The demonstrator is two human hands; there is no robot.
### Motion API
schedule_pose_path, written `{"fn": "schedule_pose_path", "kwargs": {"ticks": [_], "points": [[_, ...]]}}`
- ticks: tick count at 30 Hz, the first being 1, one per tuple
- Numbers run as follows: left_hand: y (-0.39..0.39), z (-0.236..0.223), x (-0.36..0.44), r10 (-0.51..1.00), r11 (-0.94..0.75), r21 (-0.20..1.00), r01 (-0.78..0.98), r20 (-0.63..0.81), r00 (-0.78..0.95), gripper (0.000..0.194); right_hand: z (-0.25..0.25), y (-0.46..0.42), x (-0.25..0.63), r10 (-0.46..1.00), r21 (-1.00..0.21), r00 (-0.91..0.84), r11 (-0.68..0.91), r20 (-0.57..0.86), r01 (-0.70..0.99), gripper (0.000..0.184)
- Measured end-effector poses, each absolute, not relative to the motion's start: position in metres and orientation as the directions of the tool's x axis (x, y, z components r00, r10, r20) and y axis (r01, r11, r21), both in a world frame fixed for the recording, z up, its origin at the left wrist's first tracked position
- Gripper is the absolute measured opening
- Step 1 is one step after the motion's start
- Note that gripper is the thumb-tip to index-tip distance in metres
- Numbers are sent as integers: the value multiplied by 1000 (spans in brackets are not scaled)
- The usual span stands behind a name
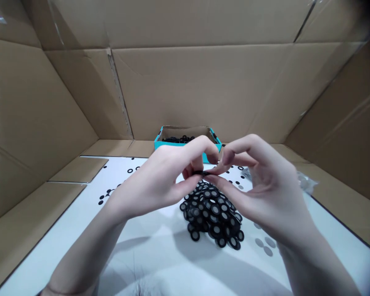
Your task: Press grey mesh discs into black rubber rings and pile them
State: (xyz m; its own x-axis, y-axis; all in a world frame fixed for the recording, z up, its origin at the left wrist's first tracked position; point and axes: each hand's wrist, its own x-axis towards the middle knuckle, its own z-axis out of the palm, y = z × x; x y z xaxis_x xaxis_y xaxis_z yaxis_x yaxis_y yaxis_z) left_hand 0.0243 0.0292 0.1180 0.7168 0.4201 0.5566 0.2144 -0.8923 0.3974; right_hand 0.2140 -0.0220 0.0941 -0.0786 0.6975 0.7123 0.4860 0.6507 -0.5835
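My left hand [169, 172] and my right hand [262, 185] meet above a pile of black rings with grey centres [214, 213]. Between their fingertips is a small black ring [200, 172], seen nearly edge-on, and both hands pinch it. My left thumb and index finger press on its left side, while the right thumb and fingertips press on its right side. Whether its centre is filled is hidden by the fingers. The pile lies on the white table [148, 255], just below the hands.
A teal-edged box [187, 144] holding black pieces stands at the back. Loose black discs [105, 196] lie at the left, and grey discs [267, 250] lie right of the pile. Clear plastic [306, 183] sits at the right. Cardboard walls [203, 86] surround the table.
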Motion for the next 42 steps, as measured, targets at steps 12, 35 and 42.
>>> {"fn": "schedule_pose_path", "kwargs": {"ticks": [12, 35, 42], "points": [[31, 119, 25, 427, -872, 480, 98, 644, 635, 29, 92, -13, 219, 783, -753, -1, 598, 622, 276, 31], [33, 116, 22, 280, -937, 349, 23, 708, 648, 45, 85, -1, 219, 916, -946, -258, 266, 308, -185, 38], [34, 115, 20, 271, -955, 281, 97, 690, 671, 52, 88, -3, 218, 896, -934, -263, 348, 358, -88, 34]]}}
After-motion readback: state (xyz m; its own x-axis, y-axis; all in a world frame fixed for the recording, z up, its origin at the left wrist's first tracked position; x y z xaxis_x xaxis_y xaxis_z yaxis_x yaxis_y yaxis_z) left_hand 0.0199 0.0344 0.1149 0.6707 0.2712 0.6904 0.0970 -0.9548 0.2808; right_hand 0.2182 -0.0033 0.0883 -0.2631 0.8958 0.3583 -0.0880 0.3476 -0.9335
